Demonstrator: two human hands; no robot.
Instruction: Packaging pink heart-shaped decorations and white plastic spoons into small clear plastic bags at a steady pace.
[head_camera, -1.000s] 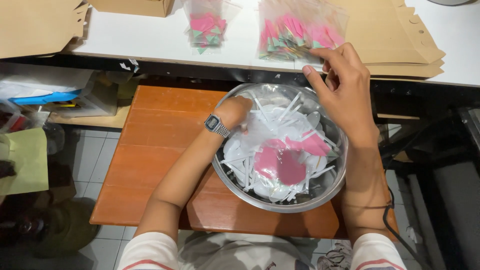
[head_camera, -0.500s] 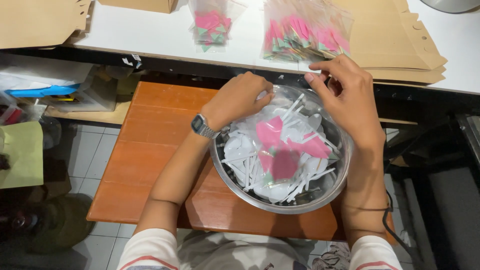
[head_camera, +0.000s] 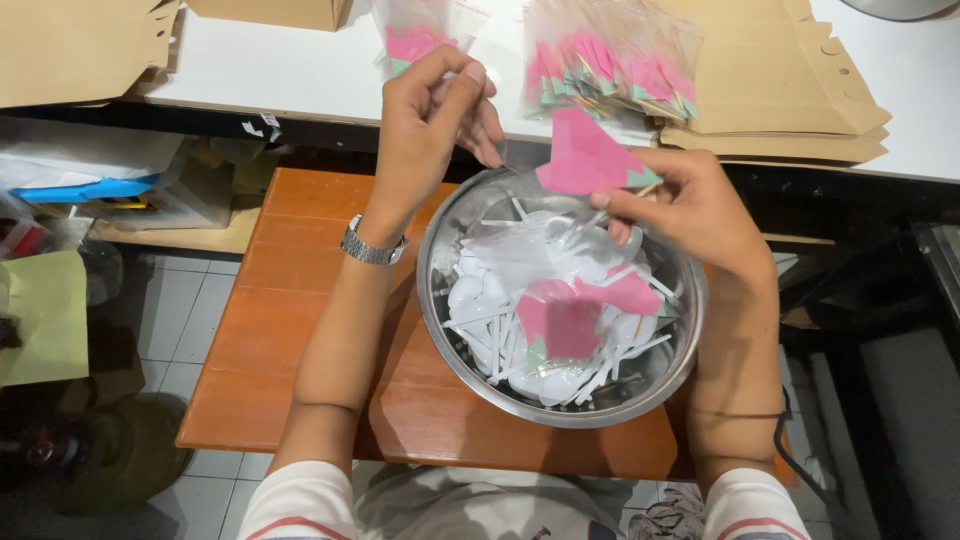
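The right hand (head_camera: 690, 205) pinches a pink flag (head_camera: 585, 158) on a thin stick, above the far rim of the steel bowl (head_camera: 470, 350). The left hand (head_camera: 435, 110) is raised beside it, fingers closed on a small thing that I cannot make out. The bowl stands on an orange stool (head_camera: 300, 330) and holds white sticks (head_camera: 490, 335) and more pink flags. Bags of flags (head_camera: 610, 65) lie on the white counter (head_camera: 290, 65).

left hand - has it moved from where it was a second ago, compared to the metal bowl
Yes. The left hand was down inside the metal bowl among the paper pieces; now it is raised past the bowl's far rim, toward the white table.
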